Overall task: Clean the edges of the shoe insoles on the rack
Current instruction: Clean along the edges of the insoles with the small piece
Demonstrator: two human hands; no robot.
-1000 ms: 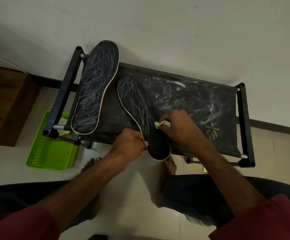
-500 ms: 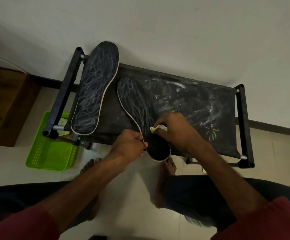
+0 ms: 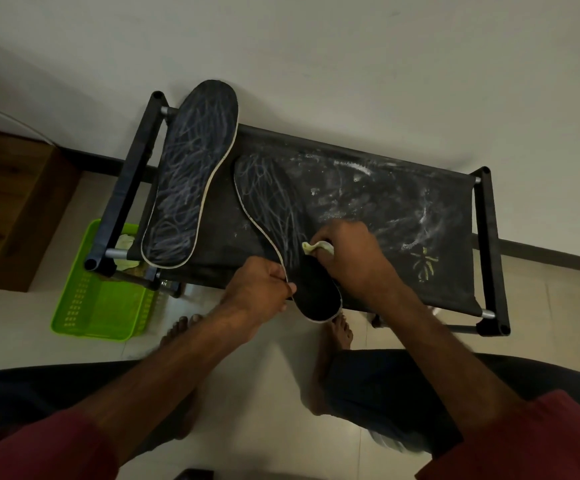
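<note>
With the left hand pinching the rim of the black chalk-scribbled insole on the black fabric-topped rack and the right hand gripping a crumpled pale cloth against it, hard wiping risked dragging the overhanging heel off.

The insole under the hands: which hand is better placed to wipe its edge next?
The right hand: it holds the cloth against the insole. The left hand pinches the insole's near edge, steadying it.
</note>
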